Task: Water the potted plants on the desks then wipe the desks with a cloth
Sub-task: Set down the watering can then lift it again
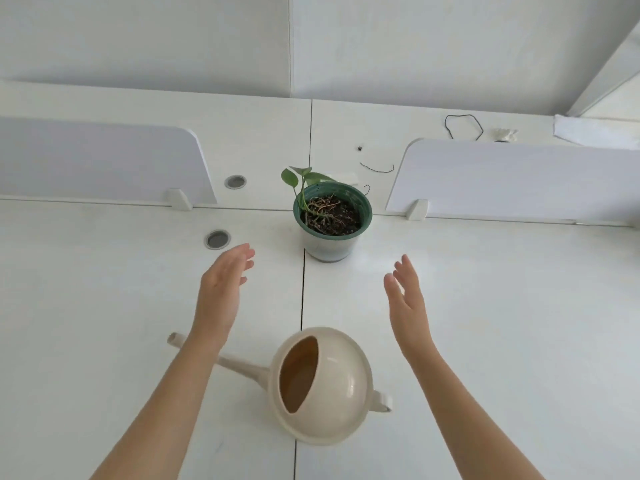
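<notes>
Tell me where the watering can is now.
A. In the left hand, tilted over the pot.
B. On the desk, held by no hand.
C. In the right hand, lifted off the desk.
B: the watering can stands on the desk between the forearms, and the left hand and the right hand are open beyond it, holding nothing.

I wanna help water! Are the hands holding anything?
Nothing. The left hand and right hand are open above the white desk; the round cream plastic watering can stands ungripped.
</notes>
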A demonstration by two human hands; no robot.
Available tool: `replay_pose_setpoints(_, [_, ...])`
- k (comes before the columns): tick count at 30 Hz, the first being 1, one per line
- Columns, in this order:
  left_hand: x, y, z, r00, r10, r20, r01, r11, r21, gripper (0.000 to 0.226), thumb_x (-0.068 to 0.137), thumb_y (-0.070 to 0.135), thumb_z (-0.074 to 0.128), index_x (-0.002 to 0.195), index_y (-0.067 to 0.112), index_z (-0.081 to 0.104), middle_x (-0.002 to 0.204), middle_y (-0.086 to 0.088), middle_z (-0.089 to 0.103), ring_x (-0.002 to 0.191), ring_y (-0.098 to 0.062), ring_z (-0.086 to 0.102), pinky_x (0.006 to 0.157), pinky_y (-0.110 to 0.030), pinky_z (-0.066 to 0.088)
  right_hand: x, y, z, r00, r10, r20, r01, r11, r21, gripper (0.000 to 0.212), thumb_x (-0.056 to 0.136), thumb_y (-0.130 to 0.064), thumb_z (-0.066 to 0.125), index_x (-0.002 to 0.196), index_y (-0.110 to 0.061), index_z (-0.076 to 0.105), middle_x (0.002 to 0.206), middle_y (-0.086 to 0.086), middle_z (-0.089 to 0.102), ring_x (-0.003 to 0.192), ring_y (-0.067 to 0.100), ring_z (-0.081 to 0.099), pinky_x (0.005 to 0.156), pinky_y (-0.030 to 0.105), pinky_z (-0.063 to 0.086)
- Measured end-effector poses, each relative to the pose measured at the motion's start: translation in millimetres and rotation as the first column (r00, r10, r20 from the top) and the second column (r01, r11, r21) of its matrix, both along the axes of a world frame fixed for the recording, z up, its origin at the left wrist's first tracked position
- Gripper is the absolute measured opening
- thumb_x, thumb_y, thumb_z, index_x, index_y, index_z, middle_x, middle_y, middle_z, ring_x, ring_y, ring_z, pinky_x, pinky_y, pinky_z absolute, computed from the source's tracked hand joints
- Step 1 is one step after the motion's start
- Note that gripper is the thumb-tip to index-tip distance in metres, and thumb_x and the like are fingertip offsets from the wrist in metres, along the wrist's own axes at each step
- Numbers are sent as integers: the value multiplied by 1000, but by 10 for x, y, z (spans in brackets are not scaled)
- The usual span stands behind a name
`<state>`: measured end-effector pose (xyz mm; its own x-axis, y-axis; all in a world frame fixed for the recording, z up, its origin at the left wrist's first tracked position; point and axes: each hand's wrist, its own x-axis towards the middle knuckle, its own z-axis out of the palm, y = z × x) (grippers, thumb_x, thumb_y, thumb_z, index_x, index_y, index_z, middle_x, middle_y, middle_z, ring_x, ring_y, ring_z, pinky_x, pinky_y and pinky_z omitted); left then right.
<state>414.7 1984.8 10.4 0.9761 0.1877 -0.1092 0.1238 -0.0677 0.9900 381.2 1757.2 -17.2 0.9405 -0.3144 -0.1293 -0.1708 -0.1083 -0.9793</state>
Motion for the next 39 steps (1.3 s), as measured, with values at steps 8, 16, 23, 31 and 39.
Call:
replay_pose_setpoints(8, [-1148,428,-349,967,254,13,-252,964,-89,31,96,11,38,81,17,65,76,4,69,67,-3,65,73,-24,47,-1130,157,-229,999,19,-28,-22,991,-135,37,80,-39,41,117,-31,45,122,-6,53,113,11,49,92,22,34])
replay_pose_setpoints(16, [-1280,487,-714,892,372,-256,-443,830,-340,20,92,16,41,102,15,59,96,0,60,95,-18,55,81,-30,43,-1483,246,-495,987,17,-158,-46,983,-180,26,93,-15,44,117,-20,54,115,-2,55,115,19,49,90,26,34])
replay_pose_setpoints(23, [-1174,337,-694,975,112,-190,-185,885,-428,17,94,17,39,95,26,54,100,3,58,93,-12,54,83,-32,38,-1519,247,-576,987,61,-149,-99,959,-266,34,92,-6,44,124,-18,50,111,-7,52,105,13,50,90,26,40])
replay_pose_setpoints(31, [-1175,401,-724,980,81,-183,-160,868,-470,18,95,18,37,86,26,51,94,1,60,88,-12,56,76,-30,39,-1433,272,-621,990,-18,-141,-10,981,-193,18,91,-7,47,102,-15,57,91,-2,59,90,16,53,74,15,41])
replay_pose_setpoints(39, [-1209,363,-698,977,99,-187,-177,865,-469,18,95,20,37,84,26,50,95,-2,58,91,-17,53,75,-29,40,-1417,212,-548,980,54,-192,-101,965,-242,10,90,-5,47,82,-11,48,80,5,47,75,19,40,62,23,33])
